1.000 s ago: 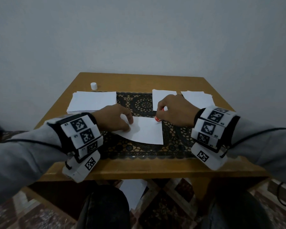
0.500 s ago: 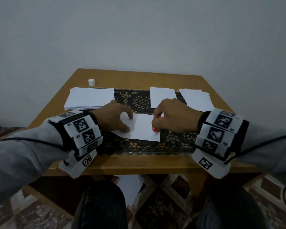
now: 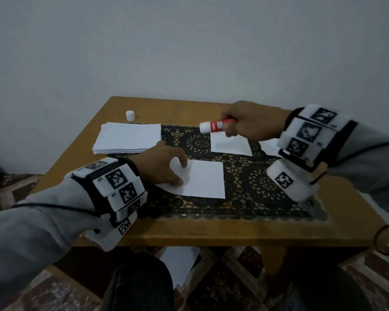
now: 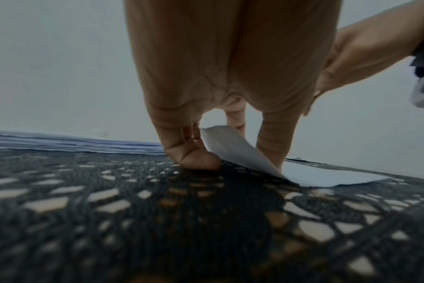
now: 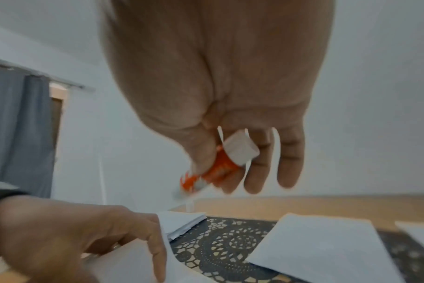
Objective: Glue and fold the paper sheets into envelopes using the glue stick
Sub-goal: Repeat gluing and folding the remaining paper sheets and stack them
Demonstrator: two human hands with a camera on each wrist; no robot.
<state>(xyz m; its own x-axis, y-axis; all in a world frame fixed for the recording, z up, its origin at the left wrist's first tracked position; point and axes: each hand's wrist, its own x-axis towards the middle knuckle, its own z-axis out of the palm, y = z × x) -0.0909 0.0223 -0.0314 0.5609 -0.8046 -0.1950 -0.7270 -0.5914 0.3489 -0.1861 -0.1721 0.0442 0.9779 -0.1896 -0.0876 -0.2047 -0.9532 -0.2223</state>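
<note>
A white paper sheet lies on the black lace mat in the middle of the table. My left hand holds its left edge, index finger on top and thumb at the near edge. In the left wrist view that paper edge curls up between my thumb and the fingers. My right hand is raised over the back of the mat and grips the red glue stick, white end pointing left. The right wrist view shows the glue stick pinched in my fingers.
A stack of blank sheets sits at the back left, with a small white cap behind it. Two folded white papers lie at the back right. The wooden table's front edge is close to my knees. A sheet lies on the floor.
My right hand has lifted the glue stick off the sheet's right edge and carried it up and back to the right. The left hand has stayed on the sheet.
</note>
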